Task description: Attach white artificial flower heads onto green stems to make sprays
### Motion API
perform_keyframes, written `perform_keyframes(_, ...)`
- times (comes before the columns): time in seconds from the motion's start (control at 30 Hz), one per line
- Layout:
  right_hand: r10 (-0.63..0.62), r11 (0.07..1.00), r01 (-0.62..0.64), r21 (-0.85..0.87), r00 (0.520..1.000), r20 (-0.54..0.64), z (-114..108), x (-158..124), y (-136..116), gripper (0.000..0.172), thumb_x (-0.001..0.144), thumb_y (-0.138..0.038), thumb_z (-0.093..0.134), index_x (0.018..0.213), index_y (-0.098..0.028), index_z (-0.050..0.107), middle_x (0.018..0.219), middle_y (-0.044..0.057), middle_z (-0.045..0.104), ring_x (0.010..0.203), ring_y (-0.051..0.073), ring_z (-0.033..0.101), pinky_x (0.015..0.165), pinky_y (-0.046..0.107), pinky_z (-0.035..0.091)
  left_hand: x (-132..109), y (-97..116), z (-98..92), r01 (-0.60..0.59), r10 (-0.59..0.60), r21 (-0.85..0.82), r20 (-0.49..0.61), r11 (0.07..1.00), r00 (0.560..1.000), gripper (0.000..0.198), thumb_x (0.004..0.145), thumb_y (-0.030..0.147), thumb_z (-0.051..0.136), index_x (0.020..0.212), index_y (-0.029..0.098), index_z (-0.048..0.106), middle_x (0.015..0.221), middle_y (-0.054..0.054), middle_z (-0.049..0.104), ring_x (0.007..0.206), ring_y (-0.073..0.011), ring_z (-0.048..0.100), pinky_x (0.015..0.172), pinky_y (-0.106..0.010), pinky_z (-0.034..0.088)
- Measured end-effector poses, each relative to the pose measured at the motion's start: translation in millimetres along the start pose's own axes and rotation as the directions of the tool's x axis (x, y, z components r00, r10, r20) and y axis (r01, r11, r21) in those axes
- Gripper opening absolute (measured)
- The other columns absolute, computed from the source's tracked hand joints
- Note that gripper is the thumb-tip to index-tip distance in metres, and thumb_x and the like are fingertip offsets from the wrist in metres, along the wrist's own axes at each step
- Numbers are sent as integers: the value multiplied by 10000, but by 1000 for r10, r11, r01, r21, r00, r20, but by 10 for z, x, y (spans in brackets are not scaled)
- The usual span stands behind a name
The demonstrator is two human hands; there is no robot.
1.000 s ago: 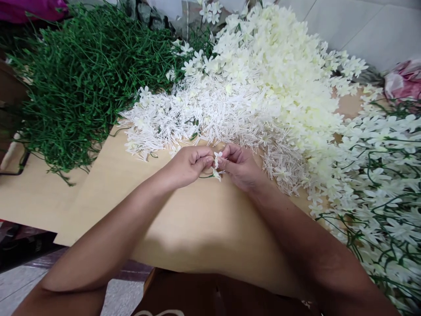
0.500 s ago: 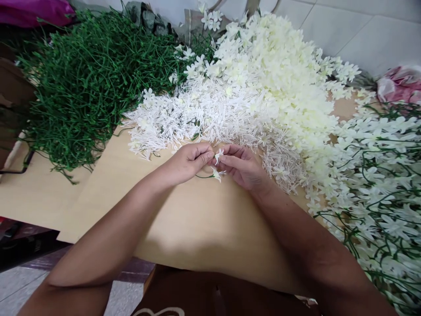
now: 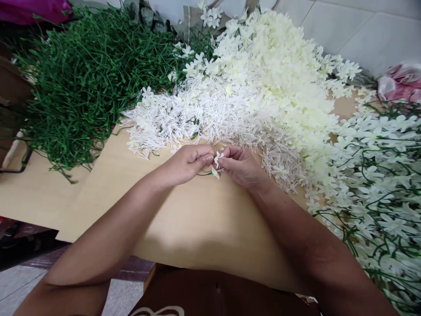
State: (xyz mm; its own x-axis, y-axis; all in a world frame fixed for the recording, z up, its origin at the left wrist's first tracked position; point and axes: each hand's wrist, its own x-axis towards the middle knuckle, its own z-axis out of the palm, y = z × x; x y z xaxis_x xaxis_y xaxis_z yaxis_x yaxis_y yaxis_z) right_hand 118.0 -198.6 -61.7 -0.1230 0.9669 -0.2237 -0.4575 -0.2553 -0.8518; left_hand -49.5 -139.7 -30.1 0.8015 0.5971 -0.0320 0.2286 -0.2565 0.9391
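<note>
My left hand (image 3: pixel 188 163) and my right hand (image 3: pixel 241 166) meet over the light wooden board (image 3: pixel 184 219), fingers pinched together. Between them is a small white artificial flower (image 3: pixel 217 159) on a thin green stem (image 3: pixel 205 174); a second small flower (image 3: pixel 215 172) hangs just below. The left hand pinches the stem, the right hand pinches the flower. Just beyond my fingers lies a heap of white spiky flower centres (image 3: pixel 210 114).
A big pile of green plastic stems (image 3: pixel 82 83) fills the far left. Cream petals (image 3: pixel 283 74) are heaped at the back centre. Finished flower sprigs on green stems (image 3: pixel 381 175) cover the right. A pink bag (image 3: pixel 399 83) sits at the far right.
My hands have drawn a little closer together around the small flower; otherwise only the camera shifted slightly.
</note>
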Motion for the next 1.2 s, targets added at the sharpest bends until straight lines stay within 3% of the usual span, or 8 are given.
perform_keyframes(0.4,-55,991,41,-128,993,-108,28,15,32,356,474,-356,885,544,-184,582,515,-58,595,466,55,497,464,206,410,21,-157,99,0,20,197,-104,980,994,338,879,409,429,635,177,458,601,21,453,586,-111,412,579,-235,325)
perform_keyframes(0.53,-80,987,60,-149,988,-132,70,19,34,330,508,-332,869,552,-181,579,502,-60,581,454,46,466,449,194,372,28,-126,102,40,-27,98,-130,994,991,354,890,445,436,652,182,446,609,29,433,578,-104,397,569,-227,327)
perform_keyframes(0.67,-78,989,64,-135,992,-101,71,4,25,319,537,-342,871,589,-179,602,539,-43,616,487,64,516,487,209,420,-8,-44,26,81,-84,-55,-46,995,995,424,911,525,416,672,179,465,608,35,421,554,-91,373,541,-215,330)
perform_keyframes(0.83,-103,992,99,-77,994,-39,20,6,-2,318,557,-387,874,606,-191,629,643,-27,679,610,92,618,625,243,526,-41,3,-49,73,-73,22,12,997,997,440,906,546,428,714,164,531,654,14,491,610,-98,437,561,-202,363)
perform_keyframes(1.03,-59,991,50,-121,996,-66,13,23,-6,341,494,-379,890,582,-182,625,578,-31,663,526,84,583,543,235,505,-10,-62,8,43,-43,35,-3,998,999,438,904,527,418,651,173,466,584,41,384,543,-87,351,520,-206,305)
perform_keyframes(1.2,-69,979,45,-197,991,-115,24,17,14,263,525,-306,852,573,-172,631,556,-34,646,503,63,534,510,210,444,1,-96,50,88,-85,69,-47,994,995,403,891,463,407,603,182,406,554,41,380,521,-85,337,512,-208,285)
